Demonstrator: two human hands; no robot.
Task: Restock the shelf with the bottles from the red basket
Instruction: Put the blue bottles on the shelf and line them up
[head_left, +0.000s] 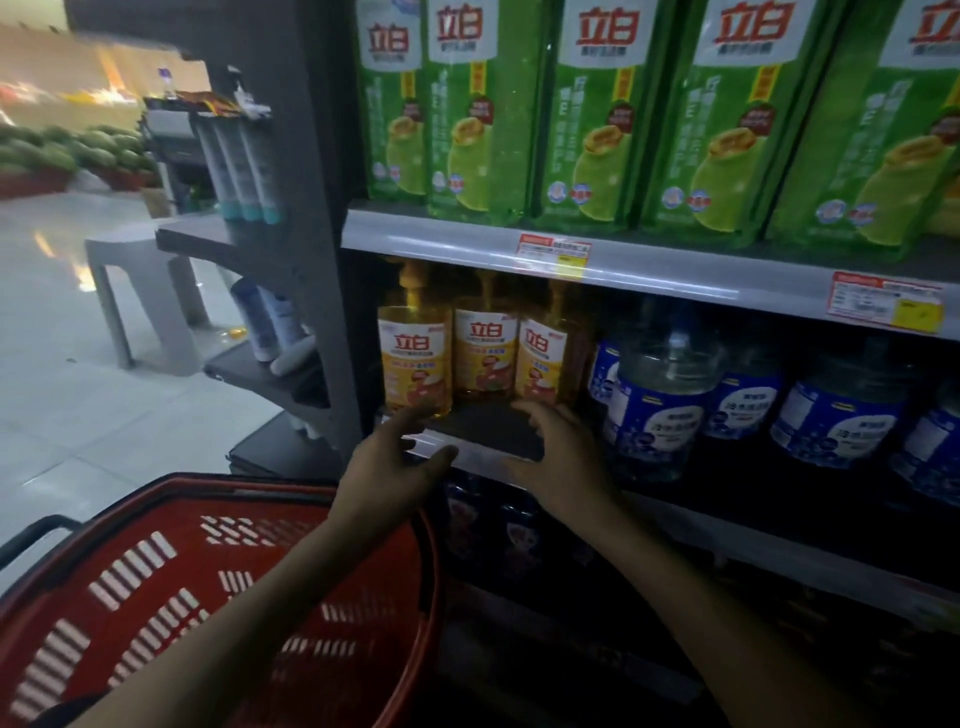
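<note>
Three yellow pump bottles stand side by side on the middle shelf (483, 428): the left one (414, 364), the middle one (485, 353) and the right one (543, 361). My left hand (397, 462) hovers just below the left bottle, fingers spread and holding nothing. At the shelf's front edge my right hand (558, 452) is held with relaxed fingers below the right bottle, also holding nothing. The red basket (156, 587) sits at the lower left under my left forearm; I see no bottles in the part that shows.
Large blue-labelled water jugs (660, 395) fill the shelf to the right of the yellow bottles. Green detergent packs (592, 114) line the shelf above. A grey end unit (291, 260) with tubes and bottles stands to the left, beside a tiled floor (62, 364).
</note>
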